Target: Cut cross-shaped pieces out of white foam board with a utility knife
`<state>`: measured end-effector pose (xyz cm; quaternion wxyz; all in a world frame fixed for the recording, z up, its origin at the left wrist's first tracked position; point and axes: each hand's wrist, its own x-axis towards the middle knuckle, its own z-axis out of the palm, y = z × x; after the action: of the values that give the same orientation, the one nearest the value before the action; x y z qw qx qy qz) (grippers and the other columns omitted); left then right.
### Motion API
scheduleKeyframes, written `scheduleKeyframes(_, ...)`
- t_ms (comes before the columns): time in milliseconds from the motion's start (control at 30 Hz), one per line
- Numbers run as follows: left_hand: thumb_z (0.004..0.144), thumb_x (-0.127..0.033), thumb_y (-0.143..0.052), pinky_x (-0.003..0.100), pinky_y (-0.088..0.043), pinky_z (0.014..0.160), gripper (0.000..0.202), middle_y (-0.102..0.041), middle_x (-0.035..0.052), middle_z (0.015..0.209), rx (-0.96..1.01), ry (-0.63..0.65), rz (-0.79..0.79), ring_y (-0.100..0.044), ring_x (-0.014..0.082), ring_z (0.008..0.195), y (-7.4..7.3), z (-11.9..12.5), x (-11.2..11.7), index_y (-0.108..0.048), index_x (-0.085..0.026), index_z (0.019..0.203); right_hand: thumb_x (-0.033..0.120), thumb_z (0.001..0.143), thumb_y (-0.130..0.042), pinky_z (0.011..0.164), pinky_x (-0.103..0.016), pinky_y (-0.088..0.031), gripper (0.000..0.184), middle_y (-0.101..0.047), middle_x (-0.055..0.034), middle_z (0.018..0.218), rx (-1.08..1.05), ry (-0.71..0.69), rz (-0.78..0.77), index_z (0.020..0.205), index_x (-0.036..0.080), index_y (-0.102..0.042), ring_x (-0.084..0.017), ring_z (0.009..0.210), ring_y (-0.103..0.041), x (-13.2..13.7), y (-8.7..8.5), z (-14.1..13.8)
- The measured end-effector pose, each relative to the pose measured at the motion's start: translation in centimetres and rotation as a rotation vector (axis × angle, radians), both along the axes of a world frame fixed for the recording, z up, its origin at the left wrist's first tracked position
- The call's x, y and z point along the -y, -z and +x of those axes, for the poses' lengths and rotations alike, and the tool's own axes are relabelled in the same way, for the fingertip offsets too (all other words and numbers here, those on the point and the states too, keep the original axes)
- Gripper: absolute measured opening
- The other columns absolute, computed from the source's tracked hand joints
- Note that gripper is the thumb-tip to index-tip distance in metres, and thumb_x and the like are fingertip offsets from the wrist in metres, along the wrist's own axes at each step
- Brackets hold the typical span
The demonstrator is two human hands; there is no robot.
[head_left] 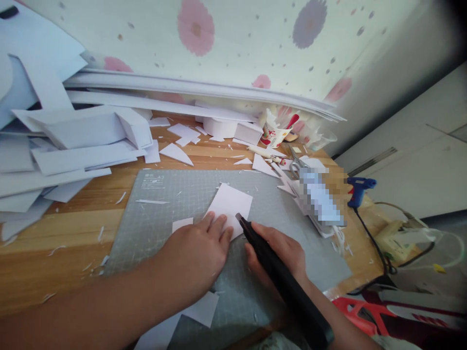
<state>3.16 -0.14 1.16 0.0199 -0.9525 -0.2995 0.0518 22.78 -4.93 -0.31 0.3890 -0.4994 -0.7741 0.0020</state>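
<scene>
A small white foam board piece point(233, 200) lies on the grey cutting mat point(153, 233). My left hand point(204, 250) presses flat on its lower left part, fingers stretched out. In my right hand point(280, 253) is a black utility knife point(282, 277), gripped along its front part. The blade tip is at the right side of the white piece; whether it touches the surface I cannot tell. Another white scrap point(182, 224) shows beside my left hand, and a further white piece point(202, 308) lies below my left wrist, partly covered by it.
White board offcuts point(91, 129) are heaped at the left. Long white strips point(189, 85) lean along the wall. At the right are scissors point(296, 163), a paper cup point(273, 133), a pixelated phone-like object point(321, 197) and a blue glue gun point(359, 189) with its cord.
</scene>
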Motion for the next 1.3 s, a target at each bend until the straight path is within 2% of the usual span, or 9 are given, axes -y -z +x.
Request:
scheduleKeyframes(267, 0.092, -0.004, -0.045, 0.054, -0.061, 0.087, 0.049, -0.052, 0.0257, 0.144, -0.018, 0.002, -0.042, -0.055, 0.0440, 0.128, -0.5, 0.1, 0.1, -0.056, -0.007, 0.139, 0.016, 0.085, -0.062, 0.060, -0.027, -0.063, 0.033, -0.076, -0.0040, 0.082, -0.001, 0.005, -0.022, 0.117, 0.022, -0.059, -0.019, 0.067, -0.075, 0.0, 0.0, 0.0)
scheduleKeyframes(400, 0.092, -0.005, -0.046, 0.054, -0.061, 0.087, 0.048, -0.052, 0.0262, 0.144, -0.003, 0.005, -0.039, -0.055, 0.0443, 0.128, -0.4, 0.2, 0.0, -0.055, -0.006, 0.139, 0.015, 0.085, -0.060, 0.054, -0.026, -0.059, 0.033, -0.074, -0.0033, 0.076, 0.004, -0.008, 0.010, 0.118, 0.021, -0.058, -0.017, 0.058, -0.071, -0.1, -0.1, 0.0)
scheduleKeyframes(567, 0.092, -0.008, -0.049, 0.054, -0.061, 0.087, 0.046, -0.054, 0.0238, 0.144, 0.019, -0.029, -0.044, -0.055, 0.0432, 0.129, -0.1, 0.2, 0.1, -0.056, -0.007, 0.138, 0.014, 0.087, -0.059, 0.052, -0.026, -0.056, 0.035, -0.073, -0.0022, 0.073, 0.011, -0.079, -0.024, 0.121, 0.021, -0.056, -0.017, 0.056, -0.068, 0.0, -0.3, 0.0)
scheduleKeyframes(833, 0.094, -0.011, -0.051, 0.051, -0.060, 0.091, 0.048, -0.051, 0.0217, 0.148, -0.001, -0.069, -0.078, -0.052, 0.0412, 0.132, -0.4, 0.2, 0.1, -0.054, -0.010, 0.142, 0.011, 0.086, -0.059, 0.053, -0.029, -0.057, 0.036, -0.073, -0.0072, 0.075, 0.075, -0.104, 0.012, 0.121, 0.016, -0.054, -0.020, 0.058, -0.068, 0.6, -0.3, 0.1)
scheduleKeyframes(1133, 0.091, -0.010, -0.056, 0.052, -0.060, 0.088, 0.046, -0.056, 0.0202, 0.144, 0.024, -0.076, -0.109, -0.055, 0.0404, 0.131, -0.7, 0.4, -0.1, -0.058, -0.012, 0.137, 0.008, 0.087, -0.057, 0.051, -0.029, -0.055, 0.035, -0.070, -0.0061, 0.071, 0.133, -0.094, -0.043, 0.121, 0.014, -0.055, -0.019, 0.056, -0.067, 2.6, -1.0, 0.1)
scheduleKeyframes(1300, 0.092, -0.012, -0.054, 0.052, -0.059, 0.091, 0.040, -0.058, 0.0208, 0.141, 0.054, -0.053, -0.084, -0.056, 0.0393, 0.129, -0.2, 0.1, -0.4, -0.060, -0.010, 0.132, 0.009, 0.086, -0.058, 0.057, -0.030, -0.059, 0.038, -0.074, -0.0076, 0.078, 0.082, -0.059, -0.032, 0.123, 0.016, -0.056, -0.021, 0.064, -0.071, 3.8, 0.1, 0.4)
